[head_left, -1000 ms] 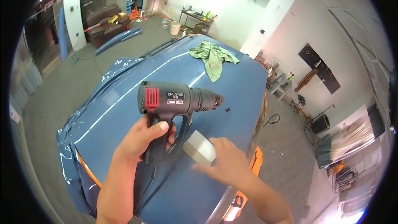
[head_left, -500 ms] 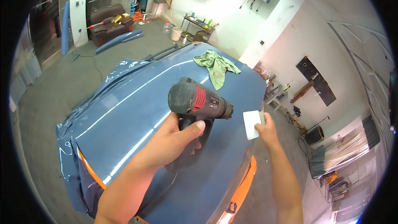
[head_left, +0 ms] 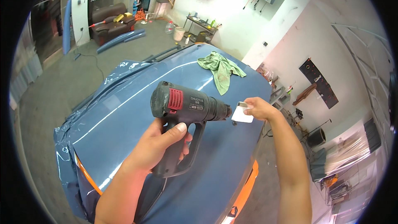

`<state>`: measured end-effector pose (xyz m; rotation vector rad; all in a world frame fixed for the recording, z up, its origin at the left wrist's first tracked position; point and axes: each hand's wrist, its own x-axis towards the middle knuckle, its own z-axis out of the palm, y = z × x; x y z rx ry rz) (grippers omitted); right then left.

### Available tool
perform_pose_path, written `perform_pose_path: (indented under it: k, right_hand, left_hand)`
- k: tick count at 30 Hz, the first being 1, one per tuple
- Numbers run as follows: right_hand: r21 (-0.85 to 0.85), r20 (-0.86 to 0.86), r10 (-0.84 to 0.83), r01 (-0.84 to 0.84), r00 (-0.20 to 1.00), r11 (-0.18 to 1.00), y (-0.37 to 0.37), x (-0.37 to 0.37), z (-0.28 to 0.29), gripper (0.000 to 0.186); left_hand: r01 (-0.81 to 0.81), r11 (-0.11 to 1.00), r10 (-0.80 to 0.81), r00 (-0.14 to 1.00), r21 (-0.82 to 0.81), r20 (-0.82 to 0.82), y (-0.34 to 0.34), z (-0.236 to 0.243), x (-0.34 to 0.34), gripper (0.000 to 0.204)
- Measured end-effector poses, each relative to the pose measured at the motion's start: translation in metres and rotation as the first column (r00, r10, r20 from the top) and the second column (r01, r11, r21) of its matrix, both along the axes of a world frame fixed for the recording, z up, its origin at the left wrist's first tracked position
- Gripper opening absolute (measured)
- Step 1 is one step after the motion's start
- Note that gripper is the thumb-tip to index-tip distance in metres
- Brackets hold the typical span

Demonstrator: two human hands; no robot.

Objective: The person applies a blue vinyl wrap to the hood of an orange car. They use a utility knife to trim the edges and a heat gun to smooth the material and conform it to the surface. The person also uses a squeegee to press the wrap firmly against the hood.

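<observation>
My left hand is wrapped round the handle of a black heat gun with a red vent; its nozzle points right. In front of that nozzle, my right hand pinches a flat white squeegee with a grey edge. Both tools are held above a car panel covered in blue-grey film. Orange paint shows at the panel's right side. A crumpled green cloth lies on the far part of the film. The gun's cord runs down from the handle's base.
Loose film bunches along the panel's left side. On the floor beyond lie blue film rolls before a brown armchair. A small table and a bucket stand at the back wall. A black bin is at right.
The heat gun has turned so its side faces me and shifted slightly left. My right hand has moved up and left with the squeegee, which is now tilted flatter, close to the nozzle.
</observation>
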<state>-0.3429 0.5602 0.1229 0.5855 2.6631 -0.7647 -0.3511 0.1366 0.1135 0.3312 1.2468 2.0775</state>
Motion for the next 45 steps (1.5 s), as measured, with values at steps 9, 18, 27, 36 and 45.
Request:
perform_pose_path:
  k: [9, 18, 27, 36, 45]
  right_hand:
    - [0.509, 0.069, 0.458, -0.426, 0.886, 0.748, -0.032, -0.017, 0.008, 0.028]
    - [0.493, -0.044, 0.627, -0.529, 0.778, 0.69, -0.046, -0.018, 0.015, 0.01]
    - [-0.376, -0.453, -0.389, 0.224, 0.802, 0.899, -0.003, 0.083, 0.003, 0.037]
    - [-0.27, -0.552, -0.396, 0.292, 0.734, 0.917, -0.024, 0.093, -0.072, 0.036]
    - [-0.05, -0.537, -0.282, 0.303, 0.795, 0.952, -0.054, 0.09, -0.045, 0.033]
  left_hand:
    - [-0.037, 0.998, 0.034, 0.998, 0.053, 0.054, -0.002, -0.006, -0.003, 0.063]
    - [-0.122, 0.982, 0.122, 0.992, 0.147, 0.009, -0.024, -0.004, -0.011, 0.057]
    - [-0.088, 0.901, -0.062, 0.943, 0.424, 0.328, -0.029, -0.013, -0.023, 0.053]
    - [0.036, 0.999, -0.035, 0.999, -0.029, 0.033, 0.003, -0.001, 0.012, 0.063]
    - [-0.053, 0.998, 0.052, 0.999, 0.024, 0.011, 0.0, -0.005, 0.006, 0.058]
